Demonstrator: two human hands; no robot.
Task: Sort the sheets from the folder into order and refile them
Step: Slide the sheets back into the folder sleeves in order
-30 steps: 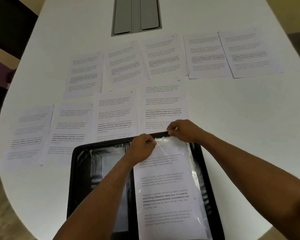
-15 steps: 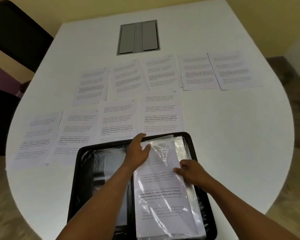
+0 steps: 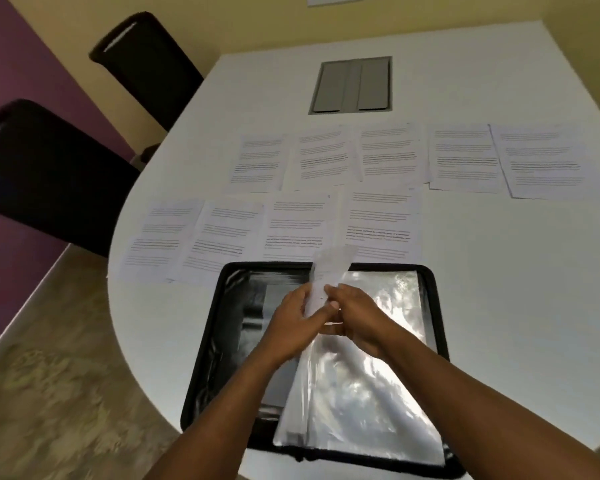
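Open folder (image 3: 433,306) nearest on the table (image 3: 499,271), two rows of sheets (image 3: 381,223) behind it.

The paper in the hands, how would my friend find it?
Start at the white table, then find the open black folder at its near edge. Above it, the left hand and right hand hold one sheet. It alone is lifted edge-on; the others lie flat in rows.

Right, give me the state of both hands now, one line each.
Left hand: fingers curled on the lifted sheet over the folder.
Right hand: pinching the same sheet by its lower edge.
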